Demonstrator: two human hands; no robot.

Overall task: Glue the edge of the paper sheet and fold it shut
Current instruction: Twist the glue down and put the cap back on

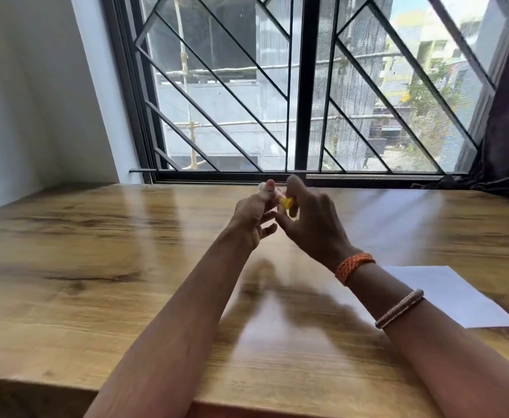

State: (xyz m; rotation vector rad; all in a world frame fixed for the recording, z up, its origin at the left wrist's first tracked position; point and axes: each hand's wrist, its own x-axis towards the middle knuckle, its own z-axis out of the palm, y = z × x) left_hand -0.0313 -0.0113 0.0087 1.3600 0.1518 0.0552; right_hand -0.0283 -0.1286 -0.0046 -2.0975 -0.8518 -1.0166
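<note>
Looks like the cap is coming off the glue [286, 202] right now, so nothing is on the paper [455, 294] yet. Tip for this step: hold the body steady with one hand, twist or pull the cap with the other, and keep the nozzle pointed away from the sheet so nothing drips where you don't want it. Don't squeeze the body while the cap comes off.

Both hands are raised over the middle of the desk [96, 267], toward its far edge by the window [301, 86]. The left hand [254, 215] pinches something small and whitish at its fingertips, probably the cap; its lower fingers are loosely spread. The right hand [310, 218] is curled round the yellow part of the glue. It's blurry, so I can't tell whether the cap is fully off.

The paper lies flat near the right edge of the desk, well apart from the hands, partly behind the right forearm.
</note>
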